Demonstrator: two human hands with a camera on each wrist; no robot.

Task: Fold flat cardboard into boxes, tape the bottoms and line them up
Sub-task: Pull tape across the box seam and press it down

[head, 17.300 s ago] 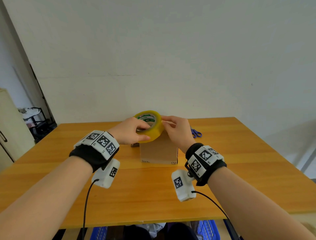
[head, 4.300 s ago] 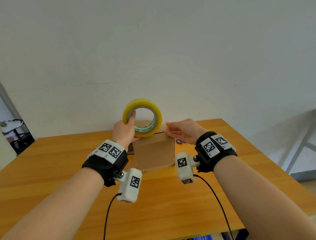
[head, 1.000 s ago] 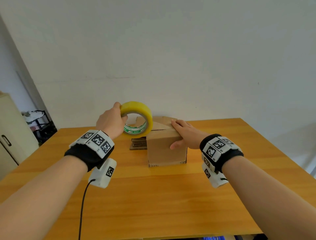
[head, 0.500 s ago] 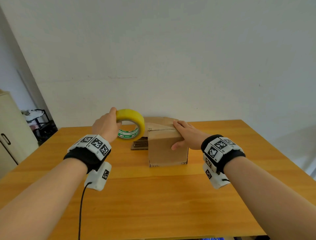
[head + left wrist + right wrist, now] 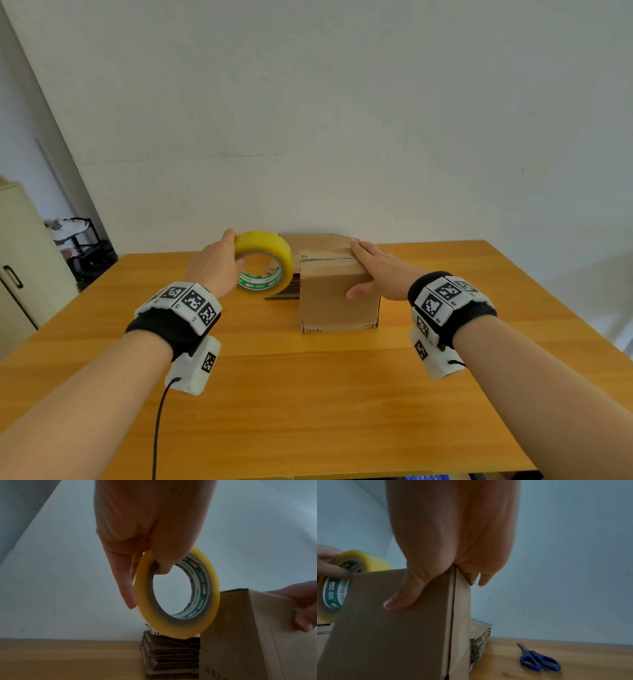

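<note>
**Tape roll at box edge**

Left hand (image 5: 219,265) grips the glossy yellow tape roll (image 5: 265,263), thumb through its core. Right hand (image 5: 380,274) lies on the matte cardboard box (image 5: 337,301), thumb pressing its front, on the wooden counter (image 5: 308,394).

Bare table (image 5: 308,394) in front — behind the box (image 5: 337,301), stacked cardboard (image 5: 169,660) and scissors (image 5: 539,660) block.

bare forearms; each wrist wears a black band (image 5: 164,329) topped with white blocks bearing black square markers, a white camera pod (image 5: 195,368) beneath, a black cable (image 5: 158,421) trailing from the left pod.
</note>
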